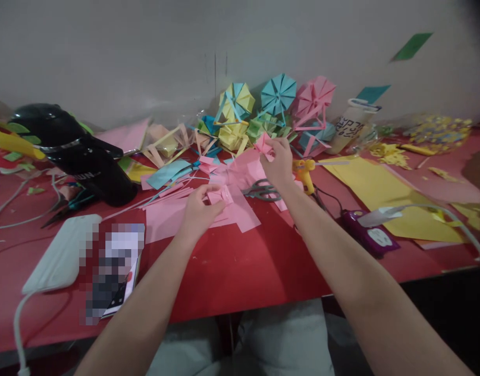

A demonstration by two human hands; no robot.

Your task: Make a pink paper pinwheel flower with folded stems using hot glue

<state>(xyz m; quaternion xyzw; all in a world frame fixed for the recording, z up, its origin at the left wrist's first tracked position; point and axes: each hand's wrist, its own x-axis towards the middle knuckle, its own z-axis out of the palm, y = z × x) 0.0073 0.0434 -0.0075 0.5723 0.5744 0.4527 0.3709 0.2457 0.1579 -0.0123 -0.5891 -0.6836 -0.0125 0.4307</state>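
Observation:
My left hand [199,210] rests on loose pink paper sheets [240,214] on the red table [232,271], its fingers pinched on a small folded pink paper piece [220,195]. Farther back, my right hand [278,163] is raised a little and its fingers are closed on another folded pink paper piece [264,145]. Grey-handled scissors [261,190] lie just below my right hand. Behind both hands stand folded paper fan wheels in yellow [237,100], blue [278,94] and pink [314,99] against the wall.
A yellow glue gun [306,172] lies right of the scissors, its cord running to a purple device [367,235]. Yellow paper [384,193] covers the right side. A black helmet-like object [71,146], a white power bank [62,256] and a phone [110,271] sit left. A bottle [351,128] stands at the back.

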